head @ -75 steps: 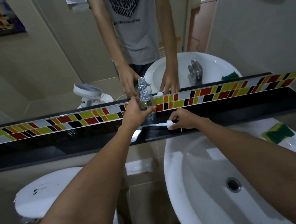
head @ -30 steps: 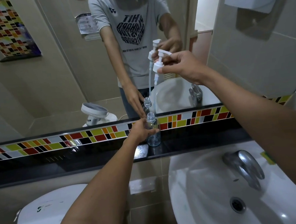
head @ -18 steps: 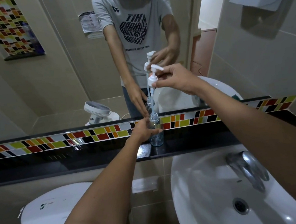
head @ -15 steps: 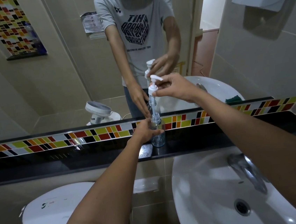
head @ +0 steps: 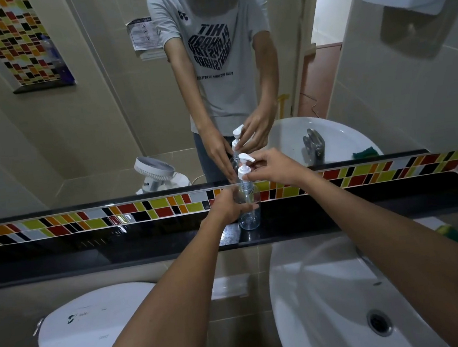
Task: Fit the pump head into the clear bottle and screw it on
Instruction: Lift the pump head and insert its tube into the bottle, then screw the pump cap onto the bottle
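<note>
Writing: mirrored shirt print [head: 210,49], reversed, reads "HIT HARD PLAY"; the rest is unclear. Clear bottle [head: 249,213]: upright on black counter [head: 366,204], my left hand [head: 230,205] fingers wrapped round it. Pump head [head: 244,169]: at bottle neck, pinched in my right hand [head: 274,168]. Below: white sink [head: 319,291], toilet lid [head: 93,323].

Bottle [head: 249,213] on shelf [head: 367,209], behind sink [head: 319,291]; toilet [head: 91,323] left.

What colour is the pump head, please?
White, as the head view shows: the pump head sits atop the clear bottle.
</note>
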